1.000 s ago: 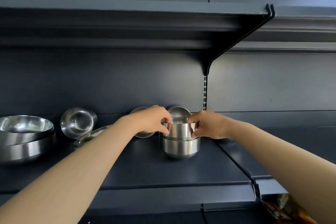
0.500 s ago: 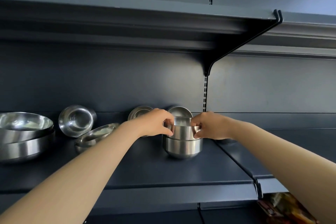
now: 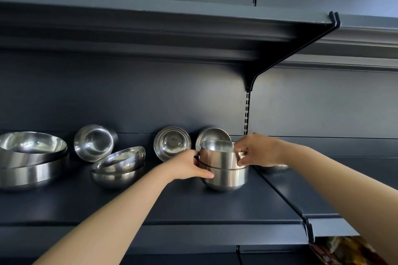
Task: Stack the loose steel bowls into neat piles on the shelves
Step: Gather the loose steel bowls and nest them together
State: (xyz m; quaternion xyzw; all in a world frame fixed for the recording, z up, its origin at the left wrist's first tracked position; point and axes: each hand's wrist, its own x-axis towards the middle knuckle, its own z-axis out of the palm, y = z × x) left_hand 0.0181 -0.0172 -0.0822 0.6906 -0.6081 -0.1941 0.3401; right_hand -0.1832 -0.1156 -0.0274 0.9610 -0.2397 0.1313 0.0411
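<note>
Left hand steadies the lower steel bowl from nine o'clock; right hand pinches the upper steel bowl rim at three. Best press it down evenly, keeping rims level.

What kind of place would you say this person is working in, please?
Probably a shop aisle or stockroom: dark metal shelving on a slotted upright with a hooked bracket, many alike steel bowls, and packaged goods on the shelf below.
</note>
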